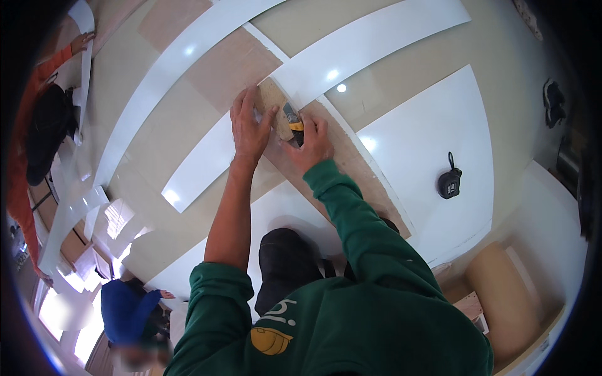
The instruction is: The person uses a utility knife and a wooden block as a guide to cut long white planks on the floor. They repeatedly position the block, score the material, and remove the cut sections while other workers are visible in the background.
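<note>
A small tan piece of wood lies on a long brown board strip, beside the end of a white curved panel. My left hand holds the wood piece at its left edge, the thumb on top and the fingers at its far corner. My right hand is closed around a utility knife with a grey, yellow and black body, against the right side of the wood piece. Whether its blade is out cannot be made out. Both my hands are close together.
Long white curved strips and a broad white panel lie on the glossy floor. A black tape measure rests on that panel. At left, a person in orange handles a white strip; another person in blue is lower left. Shoes are at far right.
</note>
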Tool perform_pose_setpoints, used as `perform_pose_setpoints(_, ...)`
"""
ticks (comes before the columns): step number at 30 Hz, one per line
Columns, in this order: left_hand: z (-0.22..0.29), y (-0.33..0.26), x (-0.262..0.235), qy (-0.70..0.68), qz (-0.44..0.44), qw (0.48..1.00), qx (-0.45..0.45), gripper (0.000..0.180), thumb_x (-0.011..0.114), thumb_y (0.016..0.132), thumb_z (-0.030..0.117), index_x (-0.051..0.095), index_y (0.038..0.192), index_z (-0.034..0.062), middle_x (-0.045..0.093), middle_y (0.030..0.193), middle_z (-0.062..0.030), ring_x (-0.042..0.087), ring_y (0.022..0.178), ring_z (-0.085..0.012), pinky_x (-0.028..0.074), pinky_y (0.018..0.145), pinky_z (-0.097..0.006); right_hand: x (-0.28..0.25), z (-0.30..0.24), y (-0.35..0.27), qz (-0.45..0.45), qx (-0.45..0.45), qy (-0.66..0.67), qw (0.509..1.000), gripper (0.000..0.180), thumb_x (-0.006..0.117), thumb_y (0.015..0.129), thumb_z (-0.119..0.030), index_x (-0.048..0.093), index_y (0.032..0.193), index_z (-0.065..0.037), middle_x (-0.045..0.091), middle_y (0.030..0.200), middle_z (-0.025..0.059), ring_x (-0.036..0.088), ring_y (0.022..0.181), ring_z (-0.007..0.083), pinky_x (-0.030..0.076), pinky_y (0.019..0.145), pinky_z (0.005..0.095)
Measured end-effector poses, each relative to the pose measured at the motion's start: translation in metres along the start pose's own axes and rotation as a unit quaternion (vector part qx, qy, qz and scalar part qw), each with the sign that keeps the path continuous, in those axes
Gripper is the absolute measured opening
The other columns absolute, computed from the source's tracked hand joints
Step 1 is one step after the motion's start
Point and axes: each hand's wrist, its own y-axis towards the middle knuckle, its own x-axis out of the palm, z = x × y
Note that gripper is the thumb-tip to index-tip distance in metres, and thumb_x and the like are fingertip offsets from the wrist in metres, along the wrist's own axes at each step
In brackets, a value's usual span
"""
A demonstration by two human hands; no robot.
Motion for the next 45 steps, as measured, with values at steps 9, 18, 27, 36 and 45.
perform_pose_setpoints(9, -0.008, 0.014, 0.005, -0.082, -0.041, 0.994, -0.067, 0.064, 0.077, 0.082, 0.019, 0.051, 0.139, 0.0068, 0.049, 0.136, -0.0137, 0.054, 0.111, -0.0265, 0.048, 0.092, -0.036, 0.013, -0.002, -0.006, 0.061, 0.012, 0.041, 0.997, 0.077, 0.086, 0.069, -0.024, 0.049, 0.133, -0.002, 0.049, 0.125, 0.017, 0.057, 0.11, 0.0376, 0.051, 0.092, 0.0442)
perform_pose_setpoints(18, 0.003, 0.014, -0.007, -0.115, -0.067, 0.985, -0.11, 0.077, 0.08, 0.076, 0.015, 0.045, 0.144, 0.0085, 0.049, 0.134, -0.0113, 0.053, 0.1, -0.0232, 0.048, 0.089, -0.035, 0.006, -0.002, -0.005, 0.072, 0.03, 0.07, 0.994, 0.072, 0.086, 0.069, -0.019, 0.051, 0.129, -0.001, 0.056, 0.116, 0.0193, 0.058, 0.106, 0.039, 0.051, 0.089, 0.0439)
perform_pose_setpoints(27, 0.0, 0.012, -0.006, -0.137, -0.072, 0.979, -0.13, 0.077, 0.08, 0.075, 0.012, 0.046, 0.144, 0.0101, 0.054, 0.132, -0.0101, 0.054, 0.104, -0.0226, 0.047, 0.091, -0.036, -0.006, 0.007, 0.002, 0.067, 0.026, 0.135, 0.988, 0.051, 0.085, 0.072, -0.015, 0.059, 0.112, 0.001, 0.061, 0.096, 0.0134, 0.061, 0.084, 0.0257, 0.052, 0.077, 0.0364)
perform_pose_setpoints(36, -0.001, 0.012, -0.004, -0.129, -0.065, 0.984, -0.101, 0.076, 0.079, 0.078, 0.011, 0.045, 0.146, 0.0111, 0.059, 0.112, -0.0074, 0.055, 0.094, -0.0159, 0.05, 0.083, -0.031, 0.001, 0.009, 0.006, 0.054, 0.165, 0.225, 0.959, 0.029, 0.079, 0.081, -0.012, 0.063, 0.102, 0.0, 0.062, 0.078, -0.0003, 0.056, 0.065, 0.0062, 0.049, 0.058, 0.0234)
perform_pose_setpoints(45, -0.001, 0.013, -0.003, -0.161, -0.086, 0.97, -0.16, 0.076, 0.079, 0.077, 0.01, 0.046, 0.144, 0.0109, 0.061, 0.122, -0.0096, 0.055, 0.102, -0.0217, 0.046, 0.092, -0.035, 0.001, 0.011, 0.007, 0.035, 0.214, 0.246, 0.945, 0.027, 0.08, 0.08, -0.015, 0.063, 0.097, -0.001, 0.062, 0.076, -0.0017, 0.053, 0.062, 0.0043, 0.047, 0.054, 0.0234)
